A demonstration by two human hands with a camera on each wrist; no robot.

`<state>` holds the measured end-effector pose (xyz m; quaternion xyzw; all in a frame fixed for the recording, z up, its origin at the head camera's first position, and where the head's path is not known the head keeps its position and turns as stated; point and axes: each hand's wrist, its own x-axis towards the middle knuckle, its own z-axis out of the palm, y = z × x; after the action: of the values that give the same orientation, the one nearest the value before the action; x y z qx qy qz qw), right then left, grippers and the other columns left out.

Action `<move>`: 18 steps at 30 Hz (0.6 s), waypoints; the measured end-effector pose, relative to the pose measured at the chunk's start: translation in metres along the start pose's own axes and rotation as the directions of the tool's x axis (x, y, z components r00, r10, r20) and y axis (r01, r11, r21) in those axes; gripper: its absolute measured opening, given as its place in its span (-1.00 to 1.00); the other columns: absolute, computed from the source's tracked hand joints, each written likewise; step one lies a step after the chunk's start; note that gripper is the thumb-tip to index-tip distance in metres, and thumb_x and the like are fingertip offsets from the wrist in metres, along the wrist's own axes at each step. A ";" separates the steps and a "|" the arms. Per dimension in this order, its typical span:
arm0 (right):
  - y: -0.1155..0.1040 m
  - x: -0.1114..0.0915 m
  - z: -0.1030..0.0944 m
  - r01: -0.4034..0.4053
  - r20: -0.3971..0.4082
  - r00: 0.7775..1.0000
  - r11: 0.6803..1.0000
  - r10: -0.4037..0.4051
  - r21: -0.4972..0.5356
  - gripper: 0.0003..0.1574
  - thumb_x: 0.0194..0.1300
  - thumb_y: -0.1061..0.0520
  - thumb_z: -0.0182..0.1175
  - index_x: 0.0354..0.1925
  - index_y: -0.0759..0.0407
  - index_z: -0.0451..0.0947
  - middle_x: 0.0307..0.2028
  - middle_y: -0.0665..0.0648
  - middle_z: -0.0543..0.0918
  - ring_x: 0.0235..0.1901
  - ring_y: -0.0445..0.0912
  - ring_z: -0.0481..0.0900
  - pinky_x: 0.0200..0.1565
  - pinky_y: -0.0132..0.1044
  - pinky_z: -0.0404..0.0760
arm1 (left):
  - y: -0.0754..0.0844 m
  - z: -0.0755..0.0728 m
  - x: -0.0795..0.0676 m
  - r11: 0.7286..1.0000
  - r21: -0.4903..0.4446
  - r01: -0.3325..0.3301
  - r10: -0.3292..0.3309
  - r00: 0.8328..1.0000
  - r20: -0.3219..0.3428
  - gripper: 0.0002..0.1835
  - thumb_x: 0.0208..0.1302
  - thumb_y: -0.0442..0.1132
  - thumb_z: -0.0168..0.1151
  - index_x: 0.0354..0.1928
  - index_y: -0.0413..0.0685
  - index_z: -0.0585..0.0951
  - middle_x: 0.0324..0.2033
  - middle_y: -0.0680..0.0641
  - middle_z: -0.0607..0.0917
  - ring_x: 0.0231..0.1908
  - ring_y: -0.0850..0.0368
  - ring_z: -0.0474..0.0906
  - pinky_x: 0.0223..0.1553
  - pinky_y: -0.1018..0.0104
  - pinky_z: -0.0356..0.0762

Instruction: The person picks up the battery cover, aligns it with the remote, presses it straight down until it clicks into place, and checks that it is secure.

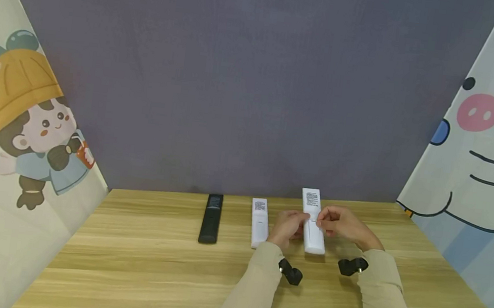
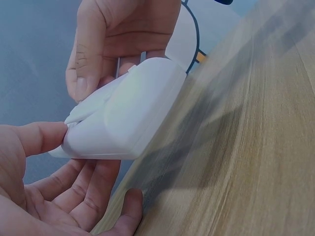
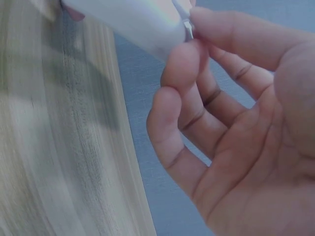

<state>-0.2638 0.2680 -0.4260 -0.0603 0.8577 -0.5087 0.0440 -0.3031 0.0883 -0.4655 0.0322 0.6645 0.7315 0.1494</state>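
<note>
A white remote control [image 1: 314,237], its back with a printed label turned up, is held a little above the table. My left hand [image 1: 288,226] grips it from the left, thumb on top and fingers beneath, as the left wrist view shows. From the other side my right hand [image 1: 345,224] pinches the edge of its battery cover [image 2: 91,105] between thumb and fingers. The cover sits slightly raised, with a gap along its edge. What lies under it is hidden. In the right wrist view, the right fingertips [image 3: 183,64] are at a small tab on the remote.
A second white remote control [image 1: 259,229] lies label-up on the wooden table [image 1: 147,264], just left of my left hand. Farther left lies a black remote control [image 1: 210,220]. A grey panel [image 1: 246,83] rises at the table's back edge, with printed curtains [image 1: 476,190] at both sides.
</note>
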 end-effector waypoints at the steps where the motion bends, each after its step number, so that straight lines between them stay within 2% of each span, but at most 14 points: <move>1: 0.000 0.000 0.000 -0.002 -0.002 1.000 1.000 0.002 0.003 -0.72 0.35 0.18 0.32 -0.10 0.36 0.54 -0.38 0.07 0.57 -0.39 -0.09 0.54 -0.31 -0.17 0.64 | 0.000 0.000 0.000 1.000 0.000 0.000 0.000 1.000 0.002 -0.82 0.31 -0.16 0.33 -0.20 -0.11 0.76 -0.51 0.04 0.66 -0.49 0.16 0.55 -0.11 0.07 0.69; 7: 0.005 0.001 0.001 -0.001 -0.018 1.000 1.000 0.001 0.002 -0.69 0.34 0.13 0.34 -0.09 0.34 0.55 -0.31 0.11 0.55 -0.36 -0.07 0.50 -0.33 -0.18 0.61 | -0.001 -0.001 0.000 1.000 -0.001 -0.003 0.003 1.000 0.007 -0.81 0.32 -0.16 0.33 -0.19 -0.12 0.76 -0.51 0.04 0.67 -0.48 0.15 0.57 -0.15 0.12 0.69; 11: 0.008 0.002 0.001 0.008 -0.012 1.000 1.000 -0.008 0.025 -0.67 0.35 0.12 0.35 -0.09 0.35 0.54 -0.19 0.22 0.58 -0.24 -0.02 0.57 -0.19 -0.04 0.71 | -0.001 -0.001 0.001 1.000 0.002 0.002 -0.002 1.000 0.005 -0.81 0.33 -0.15 0.32 -0.17 -0.11 0.76 -0.51 0.05 0.66 -0.47 0.15 0.56 -0.07 0.04 0.69; 14: 0.010 0.002 0.001 0.020 0.012 1.000 0.998 -0.021 0.059 -0.68 0.37 0.15 0.32 -0.09 0.39 0.51 -0.09 0.28 0.61 -0.15 -0.01 0.63 -0.07 0.07 0.73 | 0.000 -0.001 0.001 1.000 0.001 0.010 -0.010 1.000 0.001 -0.81 0.34 -0.15 0.32 -0.16 -0.10 0.76 -0.51 0.05 0.65 -0.47 0.15 0.56 -0.09 0.08 0.68; 18: 0.009 0.002 0.001 0.018 0.032 0.999 0.997 -0.020 0.077 -0.71 0.40 0.17 0.28 -0.09 0.37 0.48 -0.05 0.26 0.65 -0.15 -0.03 0.65 -0.10 0.09 0.73 | 0.001 0.000 0.001 1.000 0.002 0.011 -0.011 1.000 -0.004 -0.82 0.34 -0.15 0.32 -0.17 -0.10 0.75 -0.52 0.05 0.64 -0.47 0.16 0.54 -0.17 0.16 0.65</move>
<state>-0.2661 0.2711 -0.4348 -0.0749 0.8361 -0.5405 0.0555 -0.3038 0.0880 -0.4650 0.0275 0.6657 0.7301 0.1520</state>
